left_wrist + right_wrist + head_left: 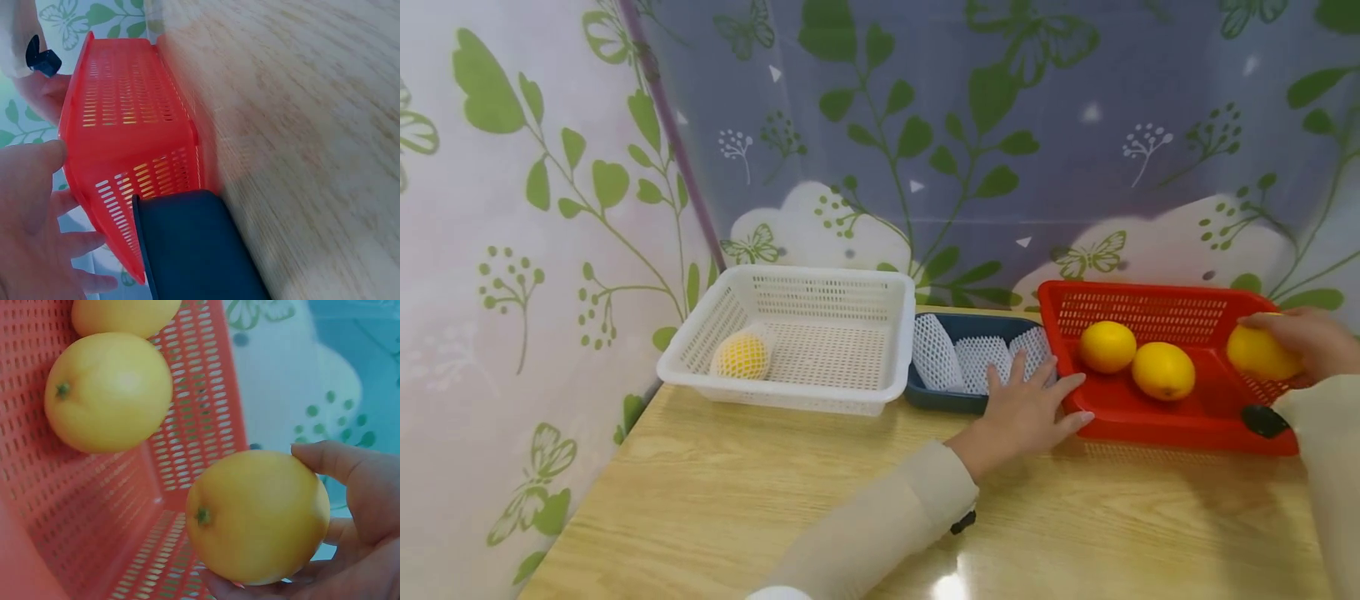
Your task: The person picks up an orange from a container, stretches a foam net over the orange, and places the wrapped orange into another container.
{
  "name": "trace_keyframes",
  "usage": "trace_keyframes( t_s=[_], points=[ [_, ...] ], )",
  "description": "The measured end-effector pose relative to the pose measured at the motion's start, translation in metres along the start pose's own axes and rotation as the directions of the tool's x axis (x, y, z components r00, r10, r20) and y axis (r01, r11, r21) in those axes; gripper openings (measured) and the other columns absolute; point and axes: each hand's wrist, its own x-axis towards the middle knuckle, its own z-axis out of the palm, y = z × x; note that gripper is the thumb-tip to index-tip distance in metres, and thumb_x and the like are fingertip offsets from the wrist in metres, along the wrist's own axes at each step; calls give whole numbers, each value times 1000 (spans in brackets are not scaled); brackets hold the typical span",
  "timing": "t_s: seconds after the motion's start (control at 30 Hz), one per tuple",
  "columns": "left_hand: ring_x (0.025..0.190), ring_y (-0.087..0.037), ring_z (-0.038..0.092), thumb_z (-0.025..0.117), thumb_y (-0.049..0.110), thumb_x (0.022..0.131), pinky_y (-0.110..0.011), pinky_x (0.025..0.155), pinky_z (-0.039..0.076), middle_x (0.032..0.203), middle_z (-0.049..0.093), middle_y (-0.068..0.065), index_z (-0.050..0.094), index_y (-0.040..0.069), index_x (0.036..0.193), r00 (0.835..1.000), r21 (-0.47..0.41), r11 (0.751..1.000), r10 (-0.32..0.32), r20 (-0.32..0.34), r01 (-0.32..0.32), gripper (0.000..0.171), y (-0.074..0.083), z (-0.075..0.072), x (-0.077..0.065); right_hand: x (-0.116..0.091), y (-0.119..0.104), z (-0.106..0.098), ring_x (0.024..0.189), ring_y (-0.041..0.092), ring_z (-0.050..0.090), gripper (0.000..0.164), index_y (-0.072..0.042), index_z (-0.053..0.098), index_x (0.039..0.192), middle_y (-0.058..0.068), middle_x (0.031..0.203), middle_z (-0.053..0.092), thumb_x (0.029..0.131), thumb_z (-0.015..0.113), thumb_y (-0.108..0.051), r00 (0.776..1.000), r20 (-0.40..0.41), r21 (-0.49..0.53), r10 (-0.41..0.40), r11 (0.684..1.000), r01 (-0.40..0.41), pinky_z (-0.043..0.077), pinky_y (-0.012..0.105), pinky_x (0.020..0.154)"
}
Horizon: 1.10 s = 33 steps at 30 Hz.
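Note:
My right hand [1318,342] grips a round yellow citrus fruit [1262,350] at the right end of the red basket [1180,429]. The right wrist view shows fingers and thumb around this fruit [256,515], its green stem end bare. Two more yellow fruits [1107,347] lie inside the basket. My left hand [1018,406] rests with spread fingers at the basket's left rim, beside the dark blue tray [943,402]. White foam net sleeves [981,362] lie in that tray, partly hidden by the fingers.
A white basket [820,400] stands on the left of the wooden table [715,492], holding one yellow fruit in a foam net [742,356]. A leaf-patterned curtain [887,167] hangs behind. The tray sits between the two baskets.

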Motion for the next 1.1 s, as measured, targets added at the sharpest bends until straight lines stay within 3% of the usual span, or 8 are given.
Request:
trace_keyframes(
  t_s=[0.2,0.4,0.6,0.87,0.93,0.97,1.0,1.1],
  points=[
    [138,-29,7,28,68,85,-56,107,12,150,17,10,16,50,139,999,50,999,-4,34,2,58,1,-2,1,-17,-18,7,66,24,51,95,19,17,130,33,106,36,84,43,-61,990,-52,-53,-133,990,131,52,41,60],
    [138,-28,8,29,68,85,-57,106,11,150,16,10,17,49,139,1000,47,999,-1,29,0,59,1,1,5,-34,-41,21,69,22,54,97,14,10,137,35,118,32,84,49,-57,961,-73,-47,-266,964,263,53,36,56],
    [138,-27,9,29,67,85,-58,106,10,150,16,9,16,47,140,1000,-4,1000,16,12,-16,60,-2,3,5,-61,-64,40,96,40,43,93,7,17,139,33,129,29,81,54,-57,921,-79,-97,-381,923,373,48,32,61],
    [131,-19,29,27,63,89,-53,105,23,143,33,6,22,33,142,976,-273,958,30,-215,-90,61,-19,-6,2,-103,-85,78,98,34,43,77,-5,30,135,20,124,39,81,61,-50,848,-104,-106,-520,853,511,42,28,67],
    [127,-15,35,31,59,91,-47,103,30,141,36,6,26,30,141,972,-457,880,20,-233,-127,59,-26,-13,1,-114,-89,91,96,29,44,71,-8,34,132,15,122,42,81,64,-45,818,-131,-89,-560,828,553,41,23,67],
    [126,-14,37,33,57,91,-44,102,33,139,38,6,27,29,141,978,-577,806,8,-208,-130,57,-29,-17,0,-120,-89,98,96,27,44,68,-9,35,132,13,122,42,81,65,-42,799,-147,-81,-583,812,578,41,19,67],
    [124,-15,40,35,55,92,-42,100,35,139,39,5,29,28,140,986,-704,701,-3,-168,-118,56,-33,-22,0,-124,-90,105,94,25,44,65,-10,37,131,10,121,43,81,67,-37,777,-165,-64,-607,793,606,42,17,66],
    [122,-22,44,40,52,92,-42,98,39,137,41,-2,30,27,138,1000,-965,263,-27,10,17,54,-43,-36,-6,-136,-92,128,91,18,45,60,-13,41,129,2,120,44,78,72,-22,695,-215,4,-686,711,704,44,9,65]
  ],
)
